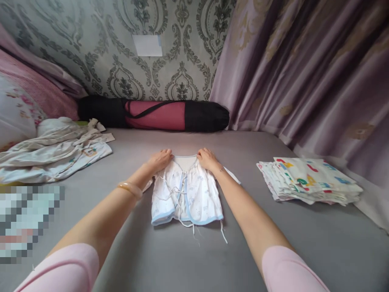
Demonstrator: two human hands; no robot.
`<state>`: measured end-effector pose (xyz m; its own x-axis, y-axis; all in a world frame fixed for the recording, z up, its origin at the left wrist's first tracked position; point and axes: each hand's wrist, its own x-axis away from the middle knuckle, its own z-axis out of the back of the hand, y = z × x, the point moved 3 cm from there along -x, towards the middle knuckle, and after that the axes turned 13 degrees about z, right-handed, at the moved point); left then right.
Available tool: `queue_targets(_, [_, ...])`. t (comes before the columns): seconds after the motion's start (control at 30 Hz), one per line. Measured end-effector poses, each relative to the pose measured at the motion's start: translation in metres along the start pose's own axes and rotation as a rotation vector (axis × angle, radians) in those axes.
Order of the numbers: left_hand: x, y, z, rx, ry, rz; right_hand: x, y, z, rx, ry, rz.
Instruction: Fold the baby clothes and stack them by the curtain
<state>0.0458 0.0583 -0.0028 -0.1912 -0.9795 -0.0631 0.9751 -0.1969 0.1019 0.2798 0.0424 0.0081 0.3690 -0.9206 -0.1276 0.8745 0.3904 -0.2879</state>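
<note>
A small white baby shirt (203, 198) with blue trim and loose white ties lies front up on the grey sheet (231, 263). Its hem points toward me. My left hand (162, 159) pinches the shirt at the left shoulder, beside the neckline. At the opposite shoulder, my right hand (208, 158) has its fingers closed on the fabric. Part of a sleeve shows beyond my right wrist, and a bit of the other sleeve shows by my left forearm.
A folded stack of printed cloths (310, 180) sits at the right. Rumpled clothes (57, 152) lie at the left, near a floral pillow (15, 109). A black and red rolled bag (154, 115) lies along the patterned wall. Purple curtains (267, 73) hang at the right.
</note>
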Motion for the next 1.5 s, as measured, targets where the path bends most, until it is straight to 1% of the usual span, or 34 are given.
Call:
queue_targets(0.07, [0.001,-0.003,0.007,0.018,0.016,-0.022,0.006,0.010,0.018,-0.059,-0.012,0.015])
queue_targets(0.13, [0.005,-0.002,0.016,0.042,0.049,-0.030,0.021,0.027,0.039,-0.121,0.030,-0.032])
queue_targets(0.17, [0.007,0.001,0.020,0.057,0.066,-0.034,0.032,0.037,0.049,-0.190,0.061,-0.111])
queue_targets(0.2, [0.010,0.005,0.023,0.072,0.079,-0.045,0.045,0.049,0.057,-0.275,0.072,-0.223])
queue_targets(0.23, [0.013,0.012,0.026,0.087,0.085,-0.066,0.059,0.060,0.062,-0.356,0.061,-0.337])
queue_targets(0.27, [0.015,0.021,0.028,0.101,0.086,-0.094,0.072,0.068,0.065,-0.404,0.043,-0.413])
queue_targets(0.33, [0.018,0.044,0.030,0.126,0.073,-0.167,0.095,0.080,0.067,-0.455,-0.015,-0.510])
queue_targets(0.43, [0.018,0.083,0.024,0.197,0.009,-0.262,0.116,0.085,0.061,-0.487,-0.091,-0.563])
queue_targets(0.53, [0.014,0.117,0.011,0.263,-0.034,-0.266,0.124,0.081,0.054,-0.453,-0.192,-0.562])
queue_targets(0.6, [0.013,0.133,0.001,0.273,-0.009,-0.244,0.124,0.077,0.052,-0.381,-0.253,-0.535])
queue_targets(0.67, [0.013,0.143,-0.011,0.277,0.030,-0.224,0.123,0.074,0.052,-0.337,-0.267,-0.507])
queue_targets(0.77, [0.018,0.151,-0.028,0.290,0.093,-0.190,0.120,0.074,0.055,-0.363,-0.180,-0.488])
queue_targets(0.87, [0.022,0.153,-0.040,0.305,0.148,-0.161,0.118,0.080,0.058,-0.405,-0.007,-0.477])
queue_targets(0.97, [0.023,0.153,-0.045,0.311,0.174,-0.161,0.118,0.091,0.057,-0.454,0.155,-0.483])
queue_targets(1.07, [0.022,0.153,-0.045,0.308,0.179,-0.175,0.121,0.103,0.051,-0.497,0.264,-0.494])
queue_targets(1.17, [0.021,0.155,-0.043,0.300,0.178,-0.185,0.125,0.114,0.046,-0.527,0.333,-0.483])
queue_targets(1.27, [0.023,0.157,-0.042,0.275,0.178,-0.179,0.129,0.124,0.045,-0.503,0.400,-0.492])
queue_targets(1.4, [0.028,0.160,-0.042,0.199,0.152,-0.168,0.131,0.133,0.044,-0.412,0.465,-0.525])
queue_targets(1.5, [0.033,0.162,-0.039,0.183,0.123,-0.178,0.131,0.133,0.043,-0.288,0.470,-0.497])
